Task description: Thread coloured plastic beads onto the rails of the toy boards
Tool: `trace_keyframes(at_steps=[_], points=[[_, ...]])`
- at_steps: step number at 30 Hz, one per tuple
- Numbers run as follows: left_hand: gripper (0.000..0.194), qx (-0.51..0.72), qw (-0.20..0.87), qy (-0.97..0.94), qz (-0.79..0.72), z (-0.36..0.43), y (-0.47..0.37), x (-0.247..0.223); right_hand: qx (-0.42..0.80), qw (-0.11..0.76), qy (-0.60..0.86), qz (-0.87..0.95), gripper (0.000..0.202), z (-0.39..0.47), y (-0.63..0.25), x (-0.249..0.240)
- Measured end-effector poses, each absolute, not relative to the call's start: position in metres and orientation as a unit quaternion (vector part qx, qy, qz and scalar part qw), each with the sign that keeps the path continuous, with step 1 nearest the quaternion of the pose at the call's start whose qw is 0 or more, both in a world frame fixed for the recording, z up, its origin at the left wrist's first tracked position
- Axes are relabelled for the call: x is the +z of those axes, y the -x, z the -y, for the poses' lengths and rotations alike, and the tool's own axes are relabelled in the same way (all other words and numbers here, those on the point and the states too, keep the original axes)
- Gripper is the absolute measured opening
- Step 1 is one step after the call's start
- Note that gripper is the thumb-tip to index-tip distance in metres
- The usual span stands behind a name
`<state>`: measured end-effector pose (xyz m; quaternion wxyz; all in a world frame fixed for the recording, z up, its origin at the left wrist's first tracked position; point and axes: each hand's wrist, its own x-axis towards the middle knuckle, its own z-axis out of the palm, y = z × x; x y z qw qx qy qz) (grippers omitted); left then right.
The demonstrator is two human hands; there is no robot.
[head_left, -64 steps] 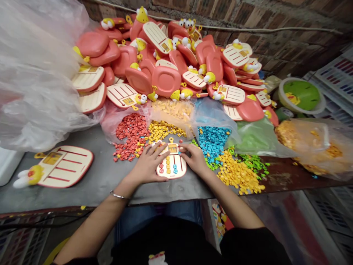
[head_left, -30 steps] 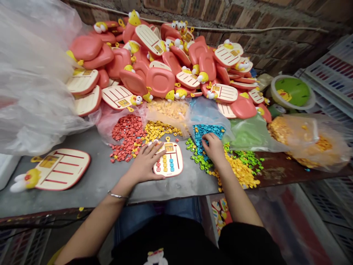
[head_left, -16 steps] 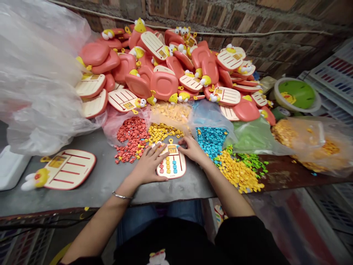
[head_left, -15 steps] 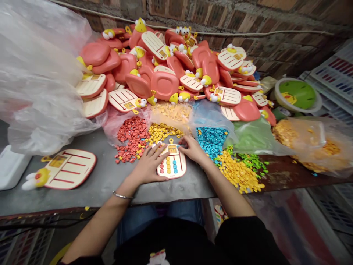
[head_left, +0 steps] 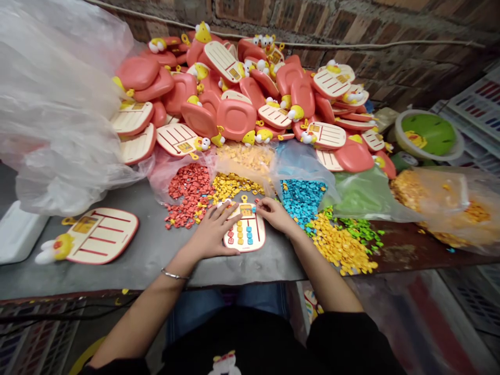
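Observation:
A cream toy board with a red rim lies in front of me, its slots partly filled with red, yellow and blue beads. My left hand holds its left side, thumb along the near edge and fingers reaching over the top, hiding most of the rabbit head. At the upper right corner, my right hand is closed in a pinch, with a small blue bead at its fingertips. Whether the bead also touches the board I cannot tell. Another board with bare slots rests on the left.
Loose red beads, yellow beads, blue beads and green beads spill from plastic bags. Orange-yellow pieces lie to my right. Behind stands a heap of boards; a large plastic bag fills the left.
My right hand's fingers have drawn slightly away from the board's corner and closed together. The left hand and the board keep their places; the whole view has shifted a little.

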<state>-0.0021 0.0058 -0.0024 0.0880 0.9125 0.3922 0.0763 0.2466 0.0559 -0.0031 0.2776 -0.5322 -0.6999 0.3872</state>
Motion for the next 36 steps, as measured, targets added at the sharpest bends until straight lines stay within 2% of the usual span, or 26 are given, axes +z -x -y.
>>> trace_keyframes(at_steps=[3, 6, 9, 13, 22, 27, 29, 32, 36], points=[[0.099, 0.074, 0.09, -0.912, -0.394, -0.006, 0.002, -0.002, 0.342, 0.24, 0.567, 0.71, 0.015, -0.059, -0.246, -0.002], [0.098, 0.077, 0.092, -0.911, -0.393, -0.006, 0.001, -0.001, 0.309, 0.264, 0.545, 0.734, 0.003, -0.059, -0.246, 0.0], [0.098, 0.078, 0.096, -0.911, -0.393, -0.006, 0.001, -0.001, 0.277, 0.289, 0.469, 0.787, 0.013, -0.053, -0.249, 0.002], [0.098, 0.078, 0.104, -0.908, -0.399, -0.006, 0.001, 0.001, 0.235, 0.267, 0.424, 0.833, 0.013, -0.041, -0.256, 0.001], [0.096, 0.075, 0.101, -0.909, -0.398, -0.005, 0.0, 0.003, 0.254, 0.319, 0.367, 0.836, 0.02, -0.027, -0.244, -0.012], [0.095, 0.076, 0.098, -0.907, -0.403, -0.005, 0.0, 0.002, 0.321, 0.289, 0.324, 0.842, 0.017, -0.021, -0.248, 0.005], [0.096, 0.077, 0.101, -0.907, -0.402, -0.006, 0.0, 0.002, 0.319, 0.296, 0.355, 0.827, 0.017, -0.018, -0.261, 0.012], [0.097, 0.079, 0.107, -0.907, -0.4, -0.006, 0.001, 0.003, 0.224, 0.311, 0.467, 0.797, 0.021, -0.019, -0.282, 0.008], [0.097, 0.084, 0.109, -0.906, -0.401, -0.006, 0.001, 0.003, 0.134, 0.235, 0.522, 0.809, 0.024, -0.024, -0.293, -0.007]])
